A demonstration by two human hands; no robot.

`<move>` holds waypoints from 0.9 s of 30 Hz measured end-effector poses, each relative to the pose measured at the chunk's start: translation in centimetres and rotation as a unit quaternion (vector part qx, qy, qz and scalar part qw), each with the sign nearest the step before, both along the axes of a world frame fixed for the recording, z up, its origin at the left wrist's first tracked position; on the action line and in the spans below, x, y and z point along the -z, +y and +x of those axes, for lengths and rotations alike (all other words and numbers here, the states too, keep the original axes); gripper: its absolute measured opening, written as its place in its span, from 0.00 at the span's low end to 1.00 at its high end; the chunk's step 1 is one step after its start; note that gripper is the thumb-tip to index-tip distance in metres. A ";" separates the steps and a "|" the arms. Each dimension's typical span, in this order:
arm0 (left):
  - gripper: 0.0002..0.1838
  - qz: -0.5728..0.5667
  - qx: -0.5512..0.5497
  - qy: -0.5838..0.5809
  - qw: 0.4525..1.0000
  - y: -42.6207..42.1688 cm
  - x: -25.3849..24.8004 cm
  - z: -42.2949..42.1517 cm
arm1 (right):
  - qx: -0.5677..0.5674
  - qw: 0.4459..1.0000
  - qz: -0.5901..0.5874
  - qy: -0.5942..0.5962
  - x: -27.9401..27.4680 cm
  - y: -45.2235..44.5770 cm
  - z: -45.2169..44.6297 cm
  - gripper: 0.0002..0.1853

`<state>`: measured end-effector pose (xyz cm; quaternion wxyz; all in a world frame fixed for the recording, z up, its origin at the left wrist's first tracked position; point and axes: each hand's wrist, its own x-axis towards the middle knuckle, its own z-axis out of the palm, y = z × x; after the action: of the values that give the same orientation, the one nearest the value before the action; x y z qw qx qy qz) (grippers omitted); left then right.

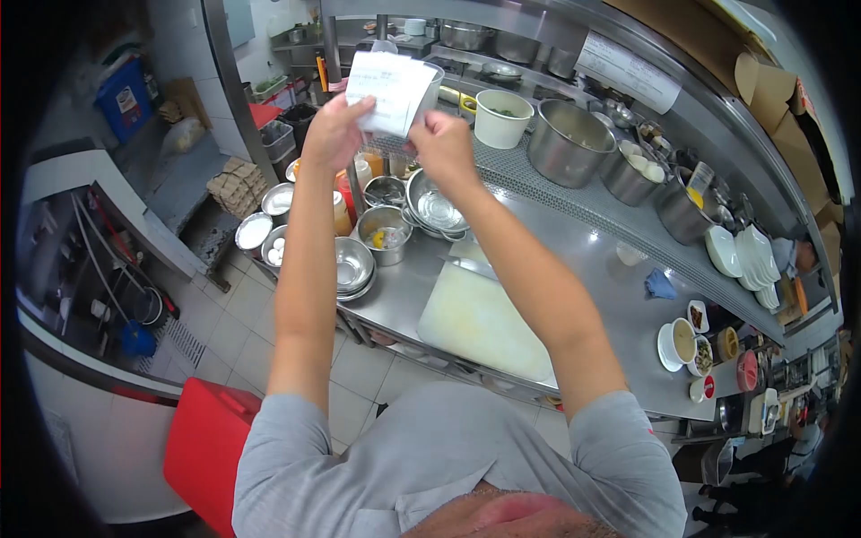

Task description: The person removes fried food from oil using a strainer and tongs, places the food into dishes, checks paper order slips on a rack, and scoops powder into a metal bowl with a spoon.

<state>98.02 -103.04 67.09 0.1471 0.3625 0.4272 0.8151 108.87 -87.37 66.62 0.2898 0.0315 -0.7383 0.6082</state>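
Note:
Both hands are raised over the far left part of the steel counter. My left hand (pixel 336 133) grips the left edge of white paper slips (pixel 387 88), with its thumb on top. Faint writing shows on the slips, too blurred to read. The fingers of my right hand (pixel 441 148) pinch the lower right corner of the paper. Partly hidden behind the slips is a clear container (pixel 435 90). Below the hands stand a steel pot (pixel 386 235) with something yellow in it and stacked metal bowls (pixel 352 264). A pale cutting board (pixel 480 318) lies nearer my body.
A raised perforated shelf holds a white tub (pixel 502 119), a large steel pot (pixel 571 143) and white dishes (pixel 753 255). On the counter (pixel 574 238) lie a blue cloth (pixel 660 284) and small bowls at right. A red bin (pixel 211 448) stands at my left. People are visible far right.

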 end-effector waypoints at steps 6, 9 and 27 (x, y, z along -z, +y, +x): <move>0.25 0.016 -0.098 -0.067 0.993 -1.9 5.0 3.7 | -0.077 0.993 0.088 0.014 2.2 1.8 0.5 0.15; 0.27 0.029 -0.136 -0.055 0.989 -3.1 5.7 4.2 | 0.095 0.991 0.087 0.020 -0.8 4.5 -1.8 0.19; 0.24 0.038 -0.026 -0.054 0.997 -7.1 5.3 -1.7 | 0.214 0.917 0.328 -0.072 -6.7 7.4 -8.0 0.12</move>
<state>96.30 -110.09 61.75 0.1350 0.3123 0.3963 0.8528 100.87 -79.93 73.32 0.3326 -0.0773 -0.9043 0.2563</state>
